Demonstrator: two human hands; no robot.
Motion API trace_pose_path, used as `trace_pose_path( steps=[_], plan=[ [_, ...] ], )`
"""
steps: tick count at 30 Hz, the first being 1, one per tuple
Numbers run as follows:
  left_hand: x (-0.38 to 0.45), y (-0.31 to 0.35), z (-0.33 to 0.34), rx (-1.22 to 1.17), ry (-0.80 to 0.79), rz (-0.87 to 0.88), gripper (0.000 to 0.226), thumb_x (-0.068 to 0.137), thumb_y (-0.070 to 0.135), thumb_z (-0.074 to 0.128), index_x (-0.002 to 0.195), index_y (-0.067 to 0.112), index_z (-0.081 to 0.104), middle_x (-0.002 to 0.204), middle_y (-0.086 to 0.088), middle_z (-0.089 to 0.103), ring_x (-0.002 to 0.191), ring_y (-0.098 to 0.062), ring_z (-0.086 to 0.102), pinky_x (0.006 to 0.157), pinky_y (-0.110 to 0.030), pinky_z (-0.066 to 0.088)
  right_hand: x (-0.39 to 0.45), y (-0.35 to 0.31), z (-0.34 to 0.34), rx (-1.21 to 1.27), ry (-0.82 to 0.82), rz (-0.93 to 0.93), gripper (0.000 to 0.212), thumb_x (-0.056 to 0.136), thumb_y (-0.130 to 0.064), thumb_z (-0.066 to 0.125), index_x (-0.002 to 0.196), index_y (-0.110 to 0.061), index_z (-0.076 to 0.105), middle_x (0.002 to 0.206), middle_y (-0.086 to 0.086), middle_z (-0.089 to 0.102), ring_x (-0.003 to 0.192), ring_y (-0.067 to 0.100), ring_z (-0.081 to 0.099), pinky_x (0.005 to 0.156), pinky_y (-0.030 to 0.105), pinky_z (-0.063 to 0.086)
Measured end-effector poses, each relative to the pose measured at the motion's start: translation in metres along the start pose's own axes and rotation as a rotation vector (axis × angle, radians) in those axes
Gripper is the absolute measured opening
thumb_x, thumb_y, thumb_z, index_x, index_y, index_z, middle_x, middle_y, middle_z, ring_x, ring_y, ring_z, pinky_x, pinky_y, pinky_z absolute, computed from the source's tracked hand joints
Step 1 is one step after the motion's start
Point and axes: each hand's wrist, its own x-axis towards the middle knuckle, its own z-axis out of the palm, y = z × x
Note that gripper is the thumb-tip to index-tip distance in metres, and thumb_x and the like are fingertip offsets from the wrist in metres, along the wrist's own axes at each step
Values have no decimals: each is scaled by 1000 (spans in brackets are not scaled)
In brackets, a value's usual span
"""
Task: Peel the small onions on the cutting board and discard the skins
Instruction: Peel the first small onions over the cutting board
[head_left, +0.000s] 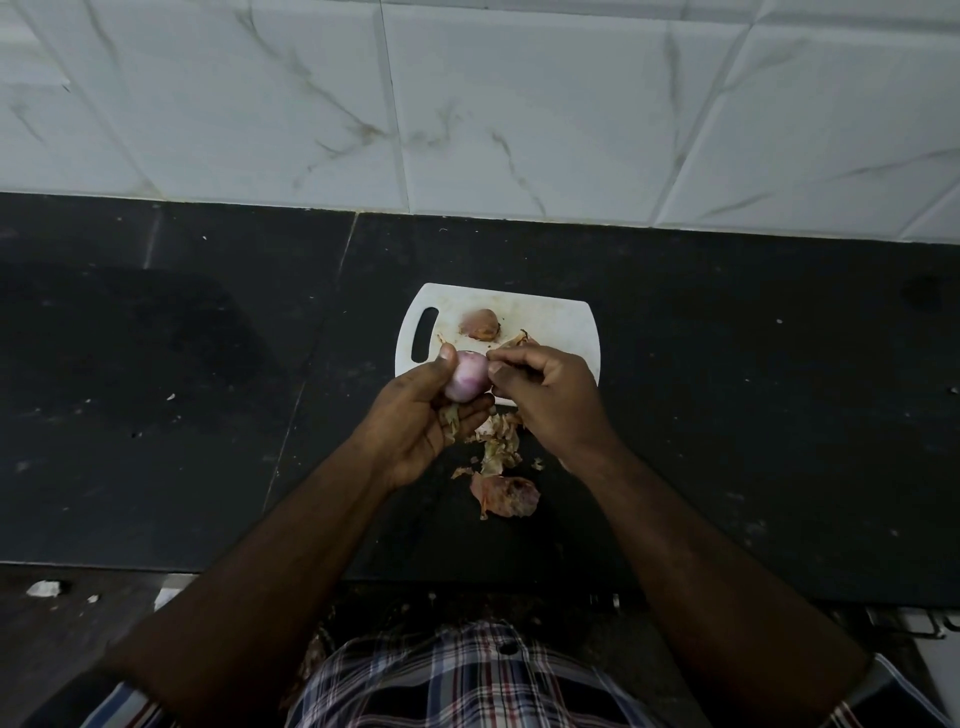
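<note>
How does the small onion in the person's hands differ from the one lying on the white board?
The pale purple onion in the left hand looks smooth and mostly peeled; the brownish onion on the white plastic cutting board still wears dry skin. The first is held above the board's near edge, the right hand pinching at it; the second lies untouched. Both are small and roundish.

One head-worn camera looks steeply down and forward from close above the black stone counter (727, 415), with the white marbled wall tiles (519, 104) at the far edge.

Dim, murky lighting, dark countertop (727, 415) losing detail, brighter tiled wall (519, 104), wide-angle bending at edges
</note>
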Motion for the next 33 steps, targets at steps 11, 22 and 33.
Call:
trace_pose_path(
  steps=[11,22,33],
  plan=[
    [-3,-3,6,55,-20,25,45,99,36,55,124,0,63,108,-18,74,91,-27,72,92,-40,58,-4,-2,1,-144,145,-97,17,81,-7,72,95,-13,78,89,-5,76,85,7,71,79,41,60],
    [-3,1,5,22,-27,-16,53,87,42,62,118,0,66,111,-22,74,94,-29,74,92,-41,58,1,-11,-14,136,-116,67,24,93,-2,64,114,-11,72,111,4,74,104,15,70,89,34,59],
    [-4,3,1,-137,-30,-128,54,93,44,59,121,-2,62,96,-22,73,80,-25,74,79,-37,63,-5,3,-5,-63,54,-56,25,79,1,75,89,-21,77,90,-1,77,88,13,73,86,41,60]
  ],
)
